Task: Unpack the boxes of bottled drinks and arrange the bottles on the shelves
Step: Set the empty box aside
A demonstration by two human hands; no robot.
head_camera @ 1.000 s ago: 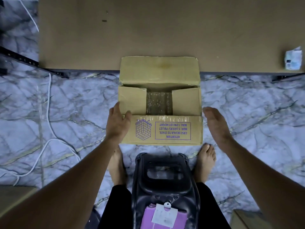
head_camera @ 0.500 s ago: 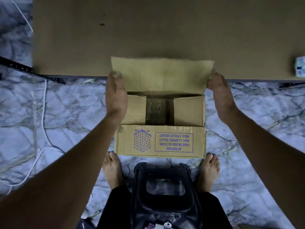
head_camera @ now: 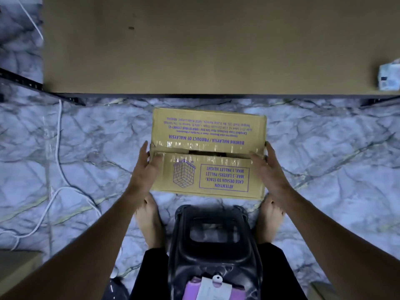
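Note:
A tan cardboard box (head_camera: 207, 135) with purple print stands on the marble floor in front of my feet. Both of its long top flaps are folded down, and only a thin dark slit shows between them. The bottles inside are hidden. My left hand (head_camera: 144, 169) lies flat against the box's left side with its thumb on the near flap. My right hand (head_camera: 269, 168) lies against the right side in the same way, thumb on top. The brown shelf board (head_camera: 216, 50) runs across the far side, beyond the box.
A black plastic stool (head_camera: 214, 245) sits between my legs. A small white packet (head_camera: 389, 77) lies at the shelf's right end. A white cable (head_camera: 58, 148) trails over the floor at left. Cardboard edges show at the lower left (head_camera: 17, 267) and lower right (head_camera: 324, 291).
The far flap, which both hands held up half a second ago, is now folded down over the opening. My hands moved back to the box's sides, and the box sits clear of the shelf edge.

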